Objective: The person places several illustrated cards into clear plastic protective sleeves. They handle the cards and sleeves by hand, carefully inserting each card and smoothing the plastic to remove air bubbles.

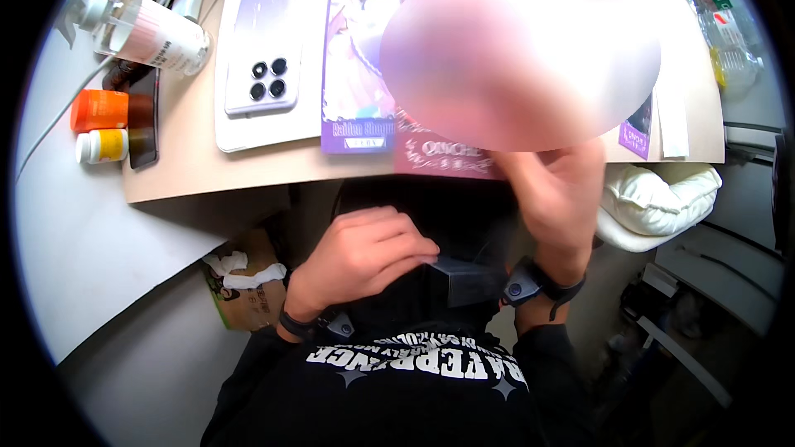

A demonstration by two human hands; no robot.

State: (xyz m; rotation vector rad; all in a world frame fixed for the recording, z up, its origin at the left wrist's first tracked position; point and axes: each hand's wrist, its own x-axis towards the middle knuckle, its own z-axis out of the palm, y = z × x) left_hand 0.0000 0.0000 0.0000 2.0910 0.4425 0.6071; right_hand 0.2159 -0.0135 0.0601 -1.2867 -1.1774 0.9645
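Note:
Below the table's front edge, my left hand [364,250] is closed, its thumb and fingertips pinching the corner of a see-through, dark-looking plastic box [465,280] over my lap. My right hand [551,194] is raised at the table edge, right of a pink printed card or flat box [439,157]. A large blurred oval covers its fingers, so I cannot tell whether it grips anything. Left of the pink piece lies a purple illustrated card or flat box [358,74] with a character on it. Both wrists wear dark straps with small grey devices.
A lilac phone [263,41] lies on a white slab [240,136] at the left. Beyond it are a pump bottle [157,33], an orange jar [99,110], a yellow-and-white bottle [103,146] and cables. A white cushion [658,199] sits under the table's right side; plastic bottles [733,50] stand far right.

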